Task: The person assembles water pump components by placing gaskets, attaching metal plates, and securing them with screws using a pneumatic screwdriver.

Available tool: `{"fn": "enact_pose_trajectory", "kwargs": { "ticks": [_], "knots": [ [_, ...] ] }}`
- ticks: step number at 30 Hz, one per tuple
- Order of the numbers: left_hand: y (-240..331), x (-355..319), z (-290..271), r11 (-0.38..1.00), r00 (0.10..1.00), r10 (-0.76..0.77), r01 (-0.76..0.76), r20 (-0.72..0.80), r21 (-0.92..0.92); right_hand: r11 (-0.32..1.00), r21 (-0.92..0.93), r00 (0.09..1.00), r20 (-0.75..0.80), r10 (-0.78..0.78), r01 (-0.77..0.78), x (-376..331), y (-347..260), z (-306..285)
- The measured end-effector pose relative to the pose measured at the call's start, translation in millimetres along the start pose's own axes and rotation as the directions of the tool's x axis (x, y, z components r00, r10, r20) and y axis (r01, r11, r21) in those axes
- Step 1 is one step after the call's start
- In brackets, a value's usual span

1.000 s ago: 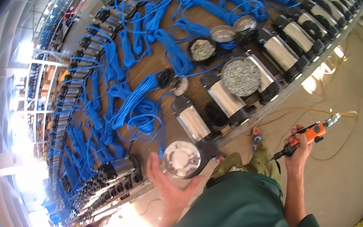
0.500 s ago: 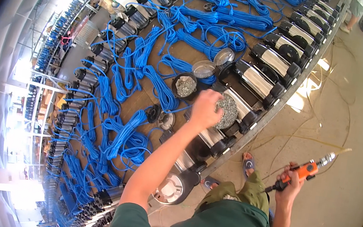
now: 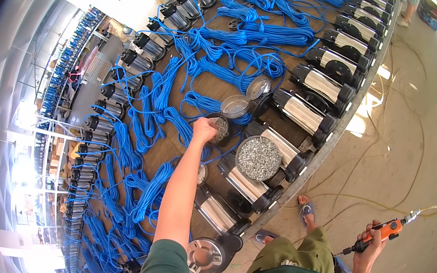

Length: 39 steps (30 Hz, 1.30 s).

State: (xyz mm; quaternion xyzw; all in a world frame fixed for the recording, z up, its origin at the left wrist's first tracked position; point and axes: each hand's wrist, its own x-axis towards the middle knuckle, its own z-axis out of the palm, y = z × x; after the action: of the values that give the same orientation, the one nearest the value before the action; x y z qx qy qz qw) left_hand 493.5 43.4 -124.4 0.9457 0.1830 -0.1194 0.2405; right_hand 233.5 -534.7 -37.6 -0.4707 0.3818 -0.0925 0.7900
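Observation:
My left hand [image 3: 205, 130] reaches far over the bench, fingers closed at the rim of a small round container [image 3: 221, 127] of little metal parts. Whether it holds anything there is hidden. Just right of it sits a large round dish [image 3: 259, 158] full of screws, resting on the steel pump bodies [image 3: 248, 183]. My right hand [image 3: 370, 248] hangs low at my side over the floor, gripping an orange powered screwdriver [image 3: 385, 233] with its bit pointing down-left. A round metal pump end cover [image 3: 206, 255] faces me at the bench's near edge.
A long curved bench [image 3: 211, 87] carries rows of steel-and-black pumps [image 3: 317, 83] and several coils of blue cable [image 3: 155, 183]. Two more lidded round containers [image 3: 247, 98] lie beyond my hand. A yellow hose [image 3: 395, 163] trails over the concrete floor. My sandalled foot [image 3: 306, 209] stands by the bench edge.
My left arm has stretched from the end cover near me out to the small containers further in. My right hand has dropped lower with the screwdriver.

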Motion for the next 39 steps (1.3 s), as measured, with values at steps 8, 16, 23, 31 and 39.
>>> {"fn": "enact_pose_trajectory", "kwargs": {
  "ticks": [8,16,23,31,39],
  "knots": [
    [-29,-8,-15,-0.078,0.915,-0.177,0.354,0.362,-0.932,0.999,0.014,0.997,0.065,0.038,-0.039,1,3,25],
    [-37,-19,-28,-0.149,0.916,-0.073,0.38,0.393,-0.913,0.997,-0.065,0.984,0.172,0.057,-0.046,-15,9,38],
    [19,-130,-84,-0.068,0.988,0.022,0.154,0.153,-0.986,0.977,0.168,0.926,0.333,-0.179,0.128,-53,-8,101],
    [47,-346,-96,-0.188,0.944,0.045,0.328,0.325,-0.926,0.834,0.552,0.515,0.717,-0.469,-0.009,-173,-36,239],
    [63,-436,-83,-0.184,0.984,-0.047,0.162,0.174,-0.969,0.868,0.453,0.403,0.847,-0.348,-0.204,-234,-4,260]
  ]
}}
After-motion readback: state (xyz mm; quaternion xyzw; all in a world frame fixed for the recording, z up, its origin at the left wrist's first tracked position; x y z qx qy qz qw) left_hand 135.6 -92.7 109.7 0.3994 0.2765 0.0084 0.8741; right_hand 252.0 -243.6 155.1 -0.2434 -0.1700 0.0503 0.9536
